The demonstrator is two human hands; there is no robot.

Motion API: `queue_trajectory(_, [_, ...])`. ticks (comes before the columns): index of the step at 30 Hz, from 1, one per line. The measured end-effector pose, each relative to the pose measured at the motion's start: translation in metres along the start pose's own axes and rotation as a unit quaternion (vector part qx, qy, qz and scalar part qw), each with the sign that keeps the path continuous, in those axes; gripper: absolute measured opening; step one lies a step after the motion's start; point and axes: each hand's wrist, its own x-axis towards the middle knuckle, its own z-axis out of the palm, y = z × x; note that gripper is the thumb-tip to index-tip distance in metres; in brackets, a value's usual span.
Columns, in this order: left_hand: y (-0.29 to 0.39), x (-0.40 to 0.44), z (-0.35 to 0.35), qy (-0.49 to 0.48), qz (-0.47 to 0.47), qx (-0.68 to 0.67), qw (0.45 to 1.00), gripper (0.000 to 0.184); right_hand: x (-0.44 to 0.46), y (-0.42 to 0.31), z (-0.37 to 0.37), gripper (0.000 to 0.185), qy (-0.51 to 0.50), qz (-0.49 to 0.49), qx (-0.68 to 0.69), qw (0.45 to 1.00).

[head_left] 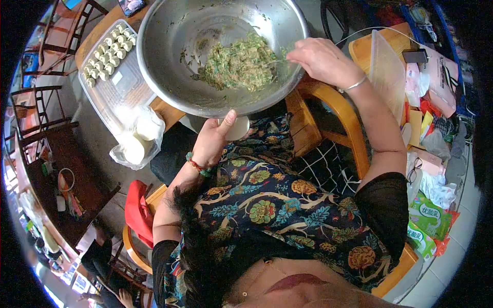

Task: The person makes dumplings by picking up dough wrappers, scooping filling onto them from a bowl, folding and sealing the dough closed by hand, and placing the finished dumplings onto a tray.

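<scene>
A large steel bowl [223, 109] holds a mound of green-flecked filling [239, 61]. At the bowl's right rim my right hand [326, 60] is closed, fingers pinched around a thin utensil whose tip goes toward the filling; its exact kind is hard to make out. Below the near rim, my left hand [215, 136] holds a round dumpling wrapper [237, 129], thumb on top. To the left, a plastic tray [120, 95] carries rows of folded dumplings [110, 54]. A stack of round wrappers [136, 148] sits in a clear plastic bag at the tray's near end.
A phone [131, 6] lies at the table's far left edge. Wooden chair arms [354, 118] curve close on my right, and a red cloth [137, 213] hangs at my left. Packages [431, 215], bags and a clear plastic lid [387, 77] are piled at the right.
</scene>
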Motion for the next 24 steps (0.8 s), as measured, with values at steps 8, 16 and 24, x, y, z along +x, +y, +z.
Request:
queue_trajectory(8, [0.000, 0.000, -0.002, 0.000, 0.002, 0.013, 1.000, 0.053, 0.009, 0.007, 0.021, 0.008, -0.010, -0.047, -0.044, 0.998])
queue_trajectory(16, [0.001, -0.001, 0.001, 0.009, 0.009, 0.013, 1.000, 0.051, 0.004, 0.011, 0.014, 0.008, -0.086, -0.008, -0.044, 0.995])
queue_trajectory(24, [-0.002, 0.002, -0.007, 0.002, 0.018, 0.045, 0.999, 0.051, 0.004, 0.014, 0.010, 0.011, -0.120, 0.012, 0.010, 0.993])
